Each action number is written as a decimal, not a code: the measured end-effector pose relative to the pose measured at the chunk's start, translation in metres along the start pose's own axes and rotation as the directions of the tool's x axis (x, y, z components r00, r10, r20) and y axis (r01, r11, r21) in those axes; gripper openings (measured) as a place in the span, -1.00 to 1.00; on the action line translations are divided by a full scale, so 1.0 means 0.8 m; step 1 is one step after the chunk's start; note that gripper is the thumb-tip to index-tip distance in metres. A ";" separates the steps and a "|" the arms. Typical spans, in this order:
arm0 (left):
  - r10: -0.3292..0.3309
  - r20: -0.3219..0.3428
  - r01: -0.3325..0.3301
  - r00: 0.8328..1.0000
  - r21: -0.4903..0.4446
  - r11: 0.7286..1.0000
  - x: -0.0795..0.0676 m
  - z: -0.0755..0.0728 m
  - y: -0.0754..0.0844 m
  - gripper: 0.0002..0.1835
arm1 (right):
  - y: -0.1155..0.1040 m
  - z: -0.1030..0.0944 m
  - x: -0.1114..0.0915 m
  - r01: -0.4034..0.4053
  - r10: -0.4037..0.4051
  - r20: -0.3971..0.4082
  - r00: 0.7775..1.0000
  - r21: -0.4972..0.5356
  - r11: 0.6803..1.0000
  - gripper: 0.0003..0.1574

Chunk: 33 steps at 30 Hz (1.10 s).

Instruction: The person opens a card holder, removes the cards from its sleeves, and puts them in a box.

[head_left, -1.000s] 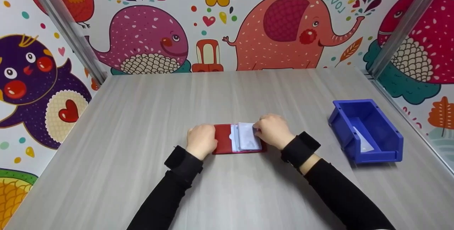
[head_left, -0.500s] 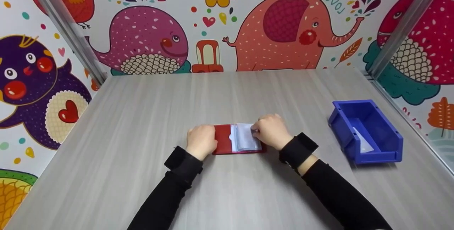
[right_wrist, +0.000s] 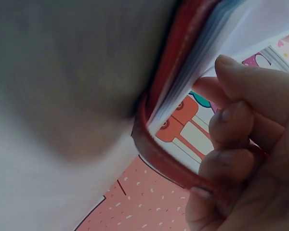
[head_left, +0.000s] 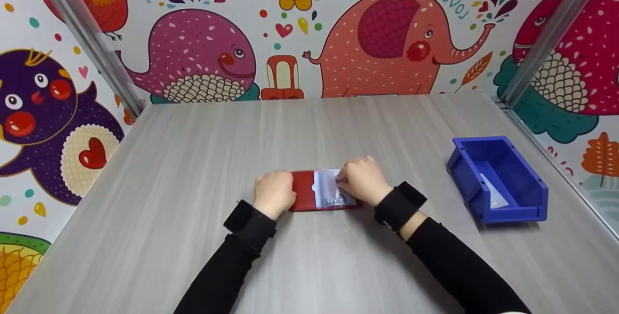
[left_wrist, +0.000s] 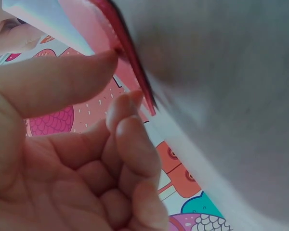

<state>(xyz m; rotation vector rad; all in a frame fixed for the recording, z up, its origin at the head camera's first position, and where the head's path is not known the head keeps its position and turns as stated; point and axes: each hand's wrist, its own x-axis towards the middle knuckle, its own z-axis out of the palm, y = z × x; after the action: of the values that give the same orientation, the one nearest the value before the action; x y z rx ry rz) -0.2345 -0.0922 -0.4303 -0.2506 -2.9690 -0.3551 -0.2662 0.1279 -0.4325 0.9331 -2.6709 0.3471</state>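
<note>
A red card holder (head_left: 303,190) lies opened out on the table, with a stack of clear plastic sleeves (head_left: 327,193) on its right half. My left hand (head_left: 274,194) grips the left cover at its outer edge; in the left wrist view the thumb lies on the inner face of the red cover (left_wrist: 130,57). Thumb and forefinger of my right hand (head_left: 365,181) pinch a sleeve page (right_wrist: 260,29), lifted off the stack. Below them in the right wrist view, the red right cover (right_wrist: 159,156) bends up to the curled lower fingers.
A blue plastic bin (head_left: 500,181) stands on the right of the table (head_left: 217,144), with a white piece (head_left: 494,193) inside. Cartoon-printed walls (head_left: 290,28) enclose the back and sides, with metal posts at the corners.
My right hand has moved slightly left with the pinched sleeve, turning it toward the middle, and a dark-marked sleeve shows beneath. The left hand stays in place on the cover.
</note>
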 end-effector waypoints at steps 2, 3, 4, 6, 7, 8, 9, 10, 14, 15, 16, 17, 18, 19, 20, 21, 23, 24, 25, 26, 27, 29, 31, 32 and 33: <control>0.002 -0.001 -0.002 1.000 -0.002 1.000 0.000 0.000 0.000 -0.94 | -0.001 0.001 0.001 0.005 -0.005 -0.009 1.000 0.002 1.000 -0.89; 0.003 -0.003 -0.003 1.000 -0.004 1.000 -0.001 0.000 0.000 -0.93 | -0.002 0.001 0.001 0.008 -0.008 -0.012 1.000 0.003 1.000 -0.89; 0.004 -0.004 -0.004 1.000 -0.005 1.000 -0.001 0.000 0.000 -0.93 | -0.003 0.002 0.002 0.010 -0.010 -0.014 1.000 0.002 1.000 -0.89; 0.002 -0.002 -0.002 1.000 -0.006 1.000 -0.001 0.000 0.000 -0.92 | -0.005 0.003 0.004 0.008 -0.007 -0.014 1.000 0.010 1.000 -0.90; 0.000 -0.001 0.000 1.000 -0.005 1.000 -0.001 0.000 0.000 -0.92 | -0.005 0.004 0.005 0.007 -0.007 -0.014 1.000 0.014 1.000 -0.90; -0.001 -0.001 0.001 1.000 -0.004 1.000 -0.001 0.000 0.000 -0.92 | -0.006 0.004 0.005 0.008 -0.008 -0.016 1.000 0.015 1.000 -0.90; -0.002 0.000 0.002 1.000 -0.003 1.000 -0.001 0.000 0.000 -0.92 | -0.006 0.005 0.006 0.009 -0.009 -0.018 1.000 0.014 1.000 -0.90; -0.002 0.000 0.002 1.000 -0.003 1.000 -0.001 0.000 0.000 -0.92 | -0.006 0.005 0.006 0.010 -0.010 -0.021 1.000 0.011 1.000 -0.90; -0.006 0.004 0.006 1.000 -0.007 1.000 -0.002 -0.002 0.000 -0.93 | -0.006 0.006 0.007 0.012 -0.012 -0.033 0.999 0.001 1.000 -0.89; -0.008 0.007 0.008 1.000 -0.009 1.000 -0.001 -0.002 0.000 -0.94 | -0.006 0.006 0.007 0.011 -0.011 -0.035 0.999 0.001 1.000 -0.89; -0.008 0.007 0.008 1.000 -0.011 1.000 -0.001 -0.002 0.000 -0.94 | -0.006 0.006 0.007 0.010 -0.010 -0.037 0.999 0.000 1.000 -0.89; -0.008 0.008 0.008 1.000 -0.011 1.000 -0.001 -0.003 0.000 -0.93 | -0.006 0.006 0.007 0.009 -0.009 -0.038 0.999 0.001 1.000 -0.89; -0.008 0.010 0.008 1.000 -0.012 1.000 -0.001 -0.003 0.000 -0.93 | -0.007 0.006 0.007 0.008 -0.007 -0.038 0.999 0.001 1.000 -0.89; -0.008 0.010 0.008 1.000 -0.011 1.000 0.000 -0.004 0.001 -0.93 | -0.007 0.006 0.007 0.008 -0.008 -0.039 0.999 0.000 1.000 -0.90; -0.006 0.008 0.006 1.000 -0.007 1.000 0.000 -0.004 0.001 -0.93 | -0.007 0.005 0.007 0.007 -0.007 -0.037 0.999 0.000 1.000 -0.90; -0.003 0.004 0.003 1.000 0.000 1.000 0.001 -0.005 0.002 -0.93 | -0.007 0.005 0.007 0.006 -0.006 -0.034 0.999 0.001 1.000 -0.90; 0.002 0.003 -0.002 1.000 0.013 1.000 0.002 -0.006 0.003 -0.94 | -0.007 0.005 0.006 0.004 -0.004 -0.028 1.000 0.001 1.000 -0.91; 0.005 0.004 -0.005 1.000 0.019 1.000 0.002 -0.007 0.005 -0.94 | -0.007 0.005 0.006 0.003 -0.003 -0.023 1.000 0.001 1.000 -0.91; 0.008 0.006 -0.008 1.000 0.025 1.000 0.003 -0.008 0.006 -0.94 | -0.006 0.005 0.006 0.002 -0.002 -0.020 1.000 0.001 1.000 -0.91; 0.014 0.007 -0.014 1.000 0.030 0.999 0.004 -0.009 0.008 -0.94 | -0.006 0.005 0.006 0.000 0.000 -0.015 1.000 0.003 1.000 -0.91; 0.020 0.007 -0.021 1.000 0.034 0.999 0.004 -0.010 0.010 -0.94 | -0.007 0.005 0.006 -0.002 0.002 -0.012 1.000 0.004 1.000 -0.91; 0.031 0.009 -0.032 0.999 0.038 0.999 0.005 -0.011 0.015 -0.92 | -0.007 0.004 0.006 -0.002 0.002 -0.008 1.000 0.003 1.000 -0.91; 0.044 -0.003 -0.043 0.999 0.044 0.998 0.006 -0.012 0.019 -0.89 | -0.007 0.005 0.006 0.002 -0.002 -0.005 1.000 0.000 1.000 -0.91; 0.052 -0.014 -0.051 0.999 0.047 0.998 0.006 -0.012 0.021 -0.87 | -0.007 0.005 0.006 0.004 -0.004 -0.005 1.000 -0.002 1.000 -0.91; 0.059 -0.026 -0.057 0.998 0.047 0.997 0.006 -0.012 0.024 -0.86 | -0.007 0.005 0.006 0.004 -0.004 -0.005 1.000 -0.003 1.000 -0.91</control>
<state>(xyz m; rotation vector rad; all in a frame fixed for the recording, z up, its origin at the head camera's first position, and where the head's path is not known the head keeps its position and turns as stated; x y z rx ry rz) -0.2347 -0.0756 -0.4158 -0.3232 -2.9315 -0.2798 -0.2672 0.1198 -0.4336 0.9360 -2.6640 0.3444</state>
